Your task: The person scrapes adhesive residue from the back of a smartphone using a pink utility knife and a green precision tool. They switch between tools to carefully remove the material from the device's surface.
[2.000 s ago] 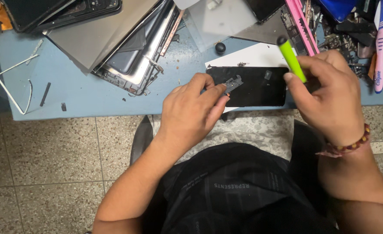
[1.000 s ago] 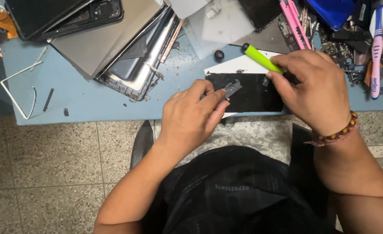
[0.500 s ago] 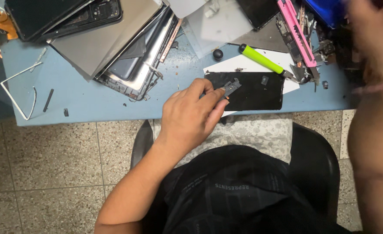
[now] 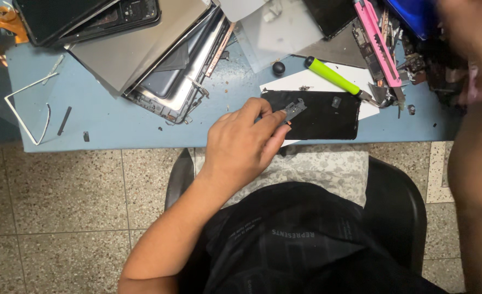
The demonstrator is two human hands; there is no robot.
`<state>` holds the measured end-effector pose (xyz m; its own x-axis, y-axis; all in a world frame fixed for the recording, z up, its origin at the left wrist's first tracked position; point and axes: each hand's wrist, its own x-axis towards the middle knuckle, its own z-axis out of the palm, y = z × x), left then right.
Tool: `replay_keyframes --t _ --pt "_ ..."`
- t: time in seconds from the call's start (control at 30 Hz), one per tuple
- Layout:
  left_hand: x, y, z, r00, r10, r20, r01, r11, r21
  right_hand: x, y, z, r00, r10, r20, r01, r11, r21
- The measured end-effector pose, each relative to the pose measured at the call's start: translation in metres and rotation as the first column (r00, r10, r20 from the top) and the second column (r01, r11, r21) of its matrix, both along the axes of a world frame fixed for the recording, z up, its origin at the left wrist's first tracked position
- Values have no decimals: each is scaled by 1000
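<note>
My left hand pinches a small grey metal part between thumb and fingers, over the left end of a black phone lying flat on a white sheet at the blue table's front edge. A green-handled screwdriver lies on the sheet just behind the phone, held by nobody. My right hand is raised close to the camera at the far right; it is blurred, and I cannot tell what it holds.
Opened tablets and a grey metal back cover fill the table's back left. A pink utility knife, circuit boards and small parts crowd the back right. A white wire frame lies at the left. A black chair is under me.
My right hand has put the green screwdriver down on the white sheet and lifted away to the upper right. My left hand has stayed at the phone with the small part.
</note>
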<state>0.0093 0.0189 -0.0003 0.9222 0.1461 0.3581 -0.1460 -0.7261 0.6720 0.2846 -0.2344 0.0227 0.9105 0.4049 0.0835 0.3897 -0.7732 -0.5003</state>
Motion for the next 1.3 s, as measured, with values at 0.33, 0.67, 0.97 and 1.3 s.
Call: replay_keyframes --t 0.33,0.67,0.97,1.3 --pt "-1 2 3 1000 -14 1 14 1000 -4 -111 32 29 798 557 230 -476 817 -325" --pt "-8 -10 25 996 -57 -69 32 945 -325 -125 14 12 859 511 -30 -492 840 227" --pt "-28 -33 7 972 -228 63 99 150 -984 -181 29 33 788 601 -138 -509 760 405" --pt "-40 -2 20 947 -319 -17 115 389 -914 -166 22 35 700 701 -136 -649 704 287"
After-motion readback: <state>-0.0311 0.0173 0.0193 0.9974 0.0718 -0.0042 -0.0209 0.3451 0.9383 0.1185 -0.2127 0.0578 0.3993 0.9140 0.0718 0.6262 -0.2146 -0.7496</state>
